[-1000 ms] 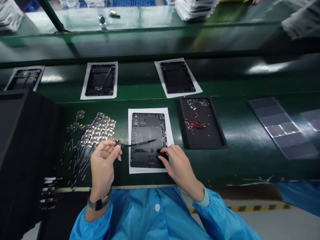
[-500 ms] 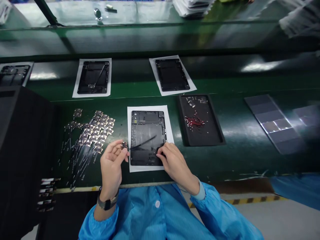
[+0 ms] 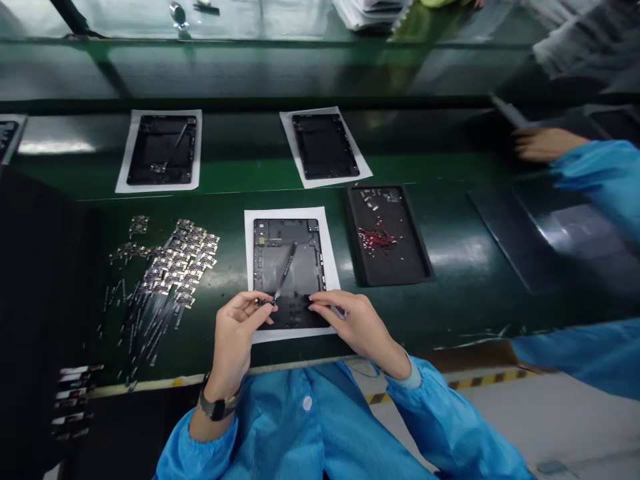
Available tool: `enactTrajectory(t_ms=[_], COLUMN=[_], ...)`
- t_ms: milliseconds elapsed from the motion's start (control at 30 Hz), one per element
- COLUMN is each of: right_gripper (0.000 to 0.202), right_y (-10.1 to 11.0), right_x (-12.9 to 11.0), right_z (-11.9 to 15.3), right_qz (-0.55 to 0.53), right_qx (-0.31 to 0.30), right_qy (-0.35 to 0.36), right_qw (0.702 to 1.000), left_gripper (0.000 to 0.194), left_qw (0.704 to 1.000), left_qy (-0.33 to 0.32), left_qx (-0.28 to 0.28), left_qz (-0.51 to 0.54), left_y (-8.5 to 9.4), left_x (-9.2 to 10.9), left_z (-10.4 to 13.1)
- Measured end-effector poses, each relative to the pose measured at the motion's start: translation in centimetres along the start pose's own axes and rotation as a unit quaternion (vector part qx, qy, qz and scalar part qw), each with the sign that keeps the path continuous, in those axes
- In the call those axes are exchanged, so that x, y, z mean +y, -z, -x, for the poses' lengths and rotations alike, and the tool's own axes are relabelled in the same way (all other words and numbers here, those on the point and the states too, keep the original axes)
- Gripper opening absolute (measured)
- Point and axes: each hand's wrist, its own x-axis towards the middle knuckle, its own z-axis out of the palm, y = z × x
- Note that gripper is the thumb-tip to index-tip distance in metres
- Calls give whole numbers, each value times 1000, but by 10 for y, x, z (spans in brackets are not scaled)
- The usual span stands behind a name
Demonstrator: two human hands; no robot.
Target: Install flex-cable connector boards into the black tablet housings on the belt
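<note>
A black tablet back shell (image 3: 270, 267) lies on a white sheet (image 3: 330, 257) in front of me. My left hand (image 3: 235, 330) pinches a small circuit board (image 3: 262, 302) over the shell's lower left. From that board a dark flat cable (image 3: 287, 270) slants up across the shell. My right hand (image 3: 357, 323) is at the shell's lower right edge, thumb and forefinger pressed together; what is between them is too small to make out. To the left, several similar boards (image 3: 185, 257) lie overlapping, their cables trailing toward the table's front edge.
Right of the shell stands a black tray (image 3: 395, 263) with red wires (image 3: 377, 239) and small metal pieces. Two more shells (image 3: 163, 150) (image 3: 325, 147) lie on sheets farther back. A co-worker's hand (image 3: 550, 143) is at the far right. A dark box (image 3: 35, 267) stands at left.
My left hand has moved right with the circuit board, over the shell. Its cable now points more steeply away from me. A co-worker's arm has come into view at right.
</note>
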Motion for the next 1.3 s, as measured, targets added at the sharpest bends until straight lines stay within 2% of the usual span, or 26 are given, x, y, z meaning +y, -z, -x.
enactTrajectory(t_ms=[200, 367, 467, 867, 1067, 1300], right_gripper=[13, 12, 12, 11, 10, 12], right_y=[3, 1, 2, 9, 14, 10], right_x=[-3, -1, 0, 2, 2, -1], right_z=[-6, -7, -6, -9, -12, -11], right_qz=[-74, -108, -125, -158, -152, -125], right_qx=[-30, -56, -67, -114, -148, -138], right_qy=[-38, -54, -61, -67, -89, -111], right_qw=[996, 991, 988, 978, 973, 976], left_gripper=[16, 19, 22, 21, 19, 18], left_qw=[999, 996, 993, 988, 982, 988], left_qy=[-2, 44, 69, 87, 87, 58], left_qx=[2, -67, -89, -102, -127, -79], left_qz=[-45, -39, -40, -75, -110, -122], left_y=[-13, -31, -36, -37, -35, -37], left_x=[-4, -6, -6, -4, -1, -9], left_z=[-5, -7, -7, -7, -8, -2])
